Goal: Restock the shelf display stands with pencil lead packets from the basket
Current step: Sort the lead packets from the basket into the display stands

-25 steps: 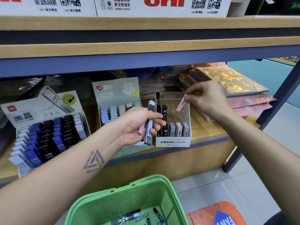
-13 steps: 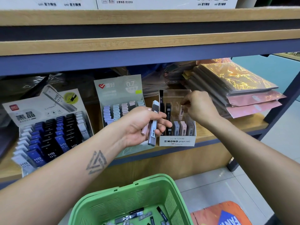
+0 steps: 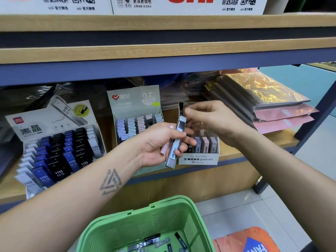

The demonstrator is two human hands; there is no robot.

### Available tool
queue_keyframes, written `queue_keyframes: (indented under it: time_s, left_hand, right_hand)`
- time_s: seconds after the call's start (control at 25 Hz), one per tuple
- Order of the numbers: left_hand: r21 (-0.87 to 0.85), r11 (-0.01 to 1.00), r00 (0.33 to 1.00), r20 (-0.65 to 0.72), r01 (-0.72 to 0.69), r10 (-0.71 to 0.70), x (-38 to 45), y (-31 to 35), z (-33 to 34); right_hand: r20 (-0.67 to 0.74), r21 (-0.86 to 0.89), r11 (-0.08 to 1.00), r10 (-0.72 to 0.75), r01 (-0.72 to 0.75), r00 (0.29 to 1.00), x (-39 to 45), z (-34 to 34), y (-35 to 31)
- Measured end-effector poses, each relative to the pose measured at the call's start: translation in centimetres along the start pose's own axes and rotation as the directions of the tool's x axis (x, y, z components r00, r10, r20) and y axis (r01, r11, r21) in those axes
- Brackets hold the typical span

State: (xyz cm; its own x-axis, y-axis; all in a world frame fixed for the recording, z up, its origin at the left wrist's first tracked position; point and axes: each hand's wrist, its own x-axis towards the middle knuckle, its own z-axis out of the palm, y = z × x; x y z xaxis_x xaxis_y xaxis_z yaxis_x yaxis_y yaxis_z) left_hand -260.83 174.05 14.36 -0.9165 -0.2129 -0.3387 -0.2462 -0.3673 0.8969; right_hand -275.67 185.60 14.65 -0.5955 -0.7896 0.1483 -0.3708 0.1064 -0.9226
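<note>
My left hand (image 3: 160, 142) grips a small bunch of pencil lead packets (image 3: 175, 142), a grey one with a barcode and a pink one behind it, in front of the clear MONO graph display stand (image 3: 199, 159). My right hand (image 3: 212, 120) reaches across to the top of the grey packet, thumb and fingers pinched at its upper end. The stand holds several grey and pink packets in its front row. Below, the green basket (image 3: 192, 231) holds several dark and grey packets on its floor.
Two more lead displays stand on the shelf: a 0.7 box (image 3: 134, 110) in the middle and a black-and-blue HB 0.5 rack (image 3: 54, 148) at the left. Stacked shiny wrapped packs (image 3: 263, 102) lie at the right. A wooden shelf (image 3: 163, 51) overhangs close above.
My right hand put a pink packet into the MONO stand, then came back left to the packets in my left hand. My left hand stayed in place.
</note>
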Motion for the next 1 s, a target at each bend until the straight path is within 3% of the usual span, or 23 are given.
queue_keyframes:
  time_s: [0.08,0.24,0.32,0.48,0.64,0.76,0.88,1.0]
  left_hand:
    - [0.016,1.0,1.0,0.028,0.001,-0.001,-0.4,0.1,0.2]
    - [0.033,0.999,0.999,0.042,-0.025,0.023,-1.8,1.4,-0.2]
    - [0.105,0.991,0.995,-0.041,-0.087,0.092,-2.6,2.6,-1.2]
    - [0.115,0.975,0.942,-0.257,-0.193,0.217,-4.2,4.8,-4.0]
    - [0.271,0.96,0.926,-0.339,-0.076,0.169,-4.2,4.6,-5.2]
    - [0.3,0.953,0.94,-0.334,0.037,0.068,-4.6,4.6,-5.2]
    - [0.2,0.977,0.965,-0.262,0.078,-0.023,-5.1,4.9,-5.4]
    - [0.168,0.986,0.965,-0.262,0.021,0.024,-5.0,4.7,-5.5]
  right_hand:
    - [0.105,0.122,0.992,0.012,-0.025,0.994,-0.4,0.5,-0.2]
    - [0.085,0.304,0.948,0.068,-0.091,0.994,0.1,0.8,-0.7]
    - [0.077,0.334,0.938,0.067,-0.089,0.995,0.2,0.8,-1.3]
    - [0.001,0.193,0.981,-0.007,0.007,1.0,0.9,1.0,-1.9]
    - [-0.075,-0.105,0.98,-0.177,0.169,0.981,1.6,2.3,-2.1]
    - [-0.069,-0.338,0.907,-0.288,0.249,0.955,2.0,3.9,-1.7]
    - [-0.054,-0.402,0.876,-0.313,0.266,0.948,2.3,5.3,-1.1]
    - [-0.058,-0.427,0.865,-0.315,0.262,0.947,2.7,5.9,-1.0]
